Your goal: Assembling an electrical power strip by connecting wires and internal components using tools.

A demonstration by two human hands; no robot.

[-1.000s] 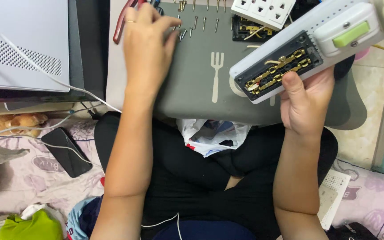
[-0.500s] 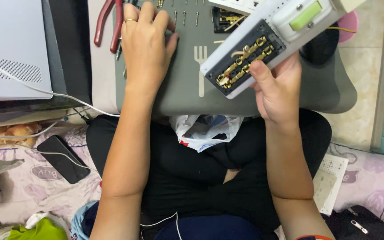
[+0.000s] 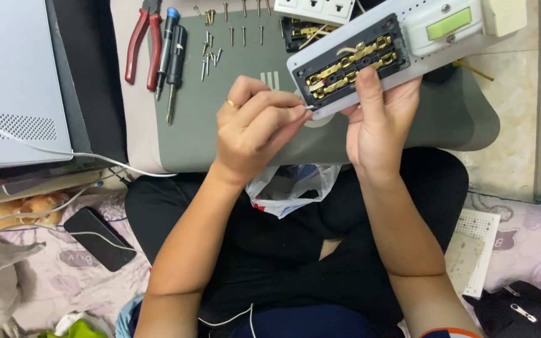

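Nearest the camera are the person's forearms, rising from a lap in black cloth; a crumpled plastic bag [image 3: 292, 188] lies in the lap between them; a dark phone [image 3: 98, 238] rests on the patterned bedding at the left, and a perforated white sheet [image 3: 474, 250] at the right.

Above the bag, the left hand [image 3: 252, 134] has its fingers drawn narrow, pinching a small screw [image 3: 309, 107] whose tip touches the near corner of the power strip body [image 3: 396, 44]; a ring sits on one finger. The right hand [image 3: 380, 122] is closed on that same strip from below, thumb pressed up against the open black compartment where brass contact strips [image 3: 345, 66] show; the strip is held tilted above the grey lap tray [image 3: 208, 119], its green switch end pointing up and right.

Farther on the tray lie loose screws [image 3: 217, 37] in a scattered row; left of them two screwdrivers [image 3: 170, 56] rest side by side, and red-handled pliers [image 3: 140, 40] lie just beyond, on the tray's pale edge; a white socket cover [image 3: 314, 9] sits at the top edge; a grey device [image 3: 10, 81] fills the far left.
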